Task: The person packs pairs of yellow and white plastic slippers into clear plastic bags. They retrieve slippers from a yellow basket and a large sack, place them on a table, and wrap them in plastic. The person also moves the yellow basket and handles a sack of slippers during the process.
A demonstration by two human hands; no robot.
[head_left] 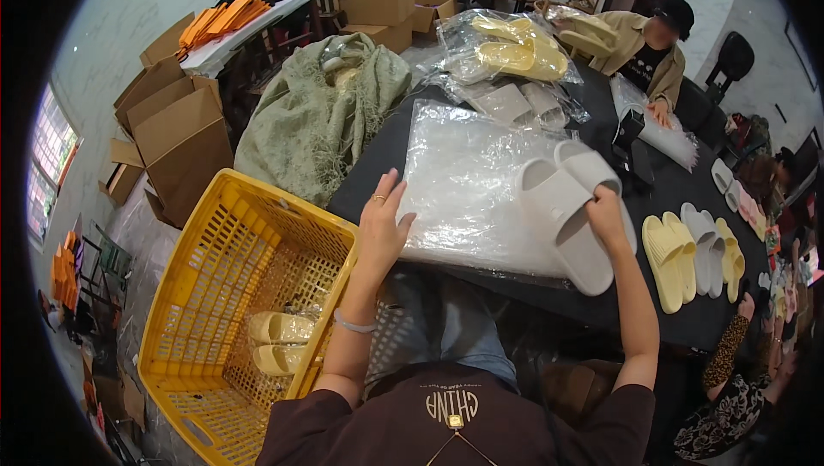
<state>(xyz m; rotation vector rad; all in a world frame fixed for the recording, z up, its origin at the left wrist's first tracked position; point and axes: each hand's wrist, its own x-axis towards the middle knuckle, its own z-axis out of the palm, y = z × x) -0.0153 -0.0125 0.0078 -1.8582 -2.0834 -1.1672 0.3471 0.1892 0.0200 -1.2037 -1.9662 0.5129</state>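
My right hand (608, 215) is closed on a pair of grey slide slippers (554, 208), gripping them at their right side over the table. Under the slippers lies a stack of clear plastic bags (463, 178). My left hand (384, 221) has its fingers stretched out at the left edge of the stack and holds nothing. Whether it touches the plastic I cannot tell. Below and left of it stands a yellow plastic basket (227, 187), with a bagged pair of yellow slippers (281, 341) inside.
Bagged yellow slippers (519, 50) and bagged grey slippers (515, 104) lie at the table's far end. Loose yellow slippers (668, 251) and grey slippers (705, 247) line the right. Across sits a co-worker (648, 63). A green sack (318, 97) and cardboard boxes (182, 136) stand left.
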